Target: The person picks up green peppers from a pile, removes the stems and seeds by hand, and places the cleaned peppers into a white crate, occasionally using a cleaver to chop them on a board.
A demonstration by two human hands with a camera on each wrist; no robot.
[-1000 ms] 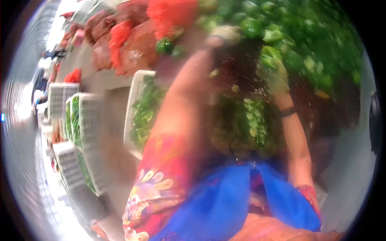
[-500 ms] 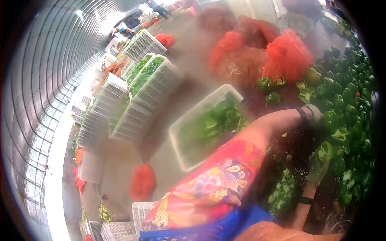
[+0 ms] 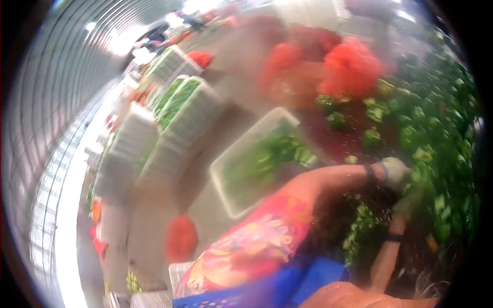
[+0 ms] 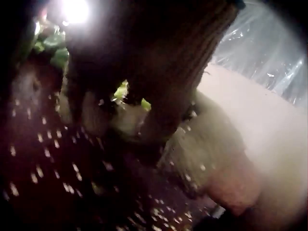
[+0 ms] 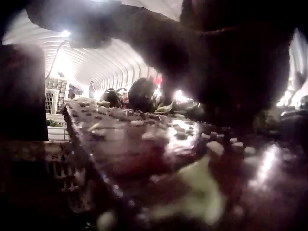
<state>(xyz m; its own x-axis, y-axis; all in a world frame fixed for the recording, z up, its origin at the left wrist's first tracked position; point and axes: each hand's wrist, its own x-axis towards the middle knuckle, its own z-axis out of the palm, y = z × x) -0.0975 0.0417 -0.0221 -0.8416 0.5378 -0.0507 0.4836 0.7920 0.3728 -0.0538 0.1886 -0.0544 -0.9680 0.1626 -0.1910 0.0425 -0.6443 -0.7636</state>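
In the head view, my gloved left hand lies beside the dark red work surface, close to my blurred right hand. A green pepper shows as a blur at the right hand's fingers, which grip it. The left wrist view is dark, with knit-glove fingers and pale green bits between them; what the left hand holds cannot be made out. A dark hand hangs over the wet surface in the right wrist view, above a blurred pale green piece.
A large heap of green peppers covers the right side. Red net bags stand at the back. A white crate of peppers is left of the surface, with stacked crates beyond. Green pieces lie near the body.
In the head view, my left hand has moved down from the pepper heap, closer to my right hand. The view has first swung leftward, then shifted slightly.
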